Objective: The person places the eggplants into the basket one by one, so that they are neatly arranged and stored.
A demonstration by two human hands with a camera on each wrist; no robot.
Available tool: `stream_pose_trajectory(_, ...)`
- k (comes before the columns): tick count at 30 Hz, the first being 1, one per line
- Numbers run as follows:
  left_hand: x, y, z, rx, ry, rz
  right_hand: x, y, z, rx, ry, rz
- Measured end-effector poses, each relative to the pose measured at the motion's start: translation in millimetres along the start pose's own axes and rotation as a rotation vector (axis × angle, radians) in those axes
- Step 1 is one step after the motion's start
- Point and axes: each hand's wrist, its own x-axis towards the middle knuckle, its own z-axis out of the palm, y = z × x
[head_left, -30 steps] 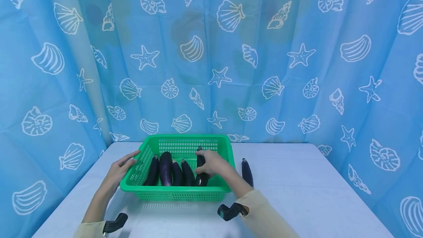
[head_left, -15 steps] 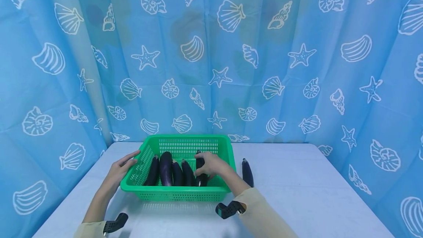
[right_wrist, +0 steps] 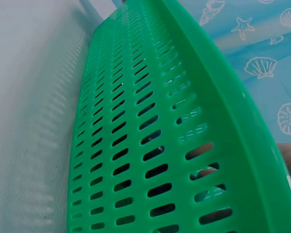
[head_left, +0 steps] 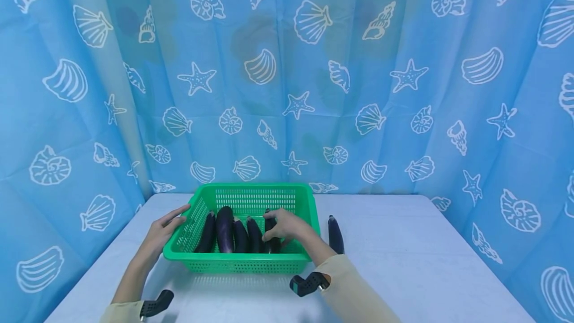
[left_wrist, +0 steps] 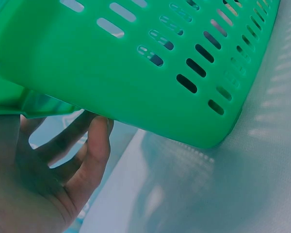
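A green plastic basket with slotted walls sits on the table. Several dark purple eggplants lie side by side in its left and middle part. Inside, toward the right end, my right hand grips another eggplant, thumb on its left side; the remaining fingers are partly hidden. My left hand touches the basket's left end with extended fingers; the left wrist view shows the fingertips against the outer wall. The right wrist view mostly shows the basket's slotted side, which hides most of the right hand.
One more eggplant lies on the white tabletop just right of the basket, partly behind the right forearm. A blue curtain with white shell and starfish prints hangs behind the table and along both sides.
My right hand has moved slightly down and left with the gripped eggplant, which sits lower beside the others. The left hand and basket stay in place.
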Motion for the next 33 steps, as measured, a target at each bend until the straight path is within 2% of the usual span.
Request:
stream_pose_trajectory(7, 0.5, -0.3, 1.2, 0.003, -0.002, -0.005, -2.0, -0.1, 2.5, -0.001, -0.014, 0.011)
stream_pose_trajectory(14, -1.1, 0.2, 1.3, 0.011, -0.004, 0.014, -4.2, 0.7, 2.9, 0.017, -0.036, 0.025)
stream_pose_trajectory(22, -1.7, -1.0, 0.7, 0.010, -0.006, 0.017, -6.1, -0.4, 4.9, -0.020, -0.041, 0.053)
stream_pose_trajectory(33, -3.0, -0.7, 0.4, -0.005, -0.009, 0.022, -8.2, 2.3, 1.3, -0.022, -0.063, 0.048)
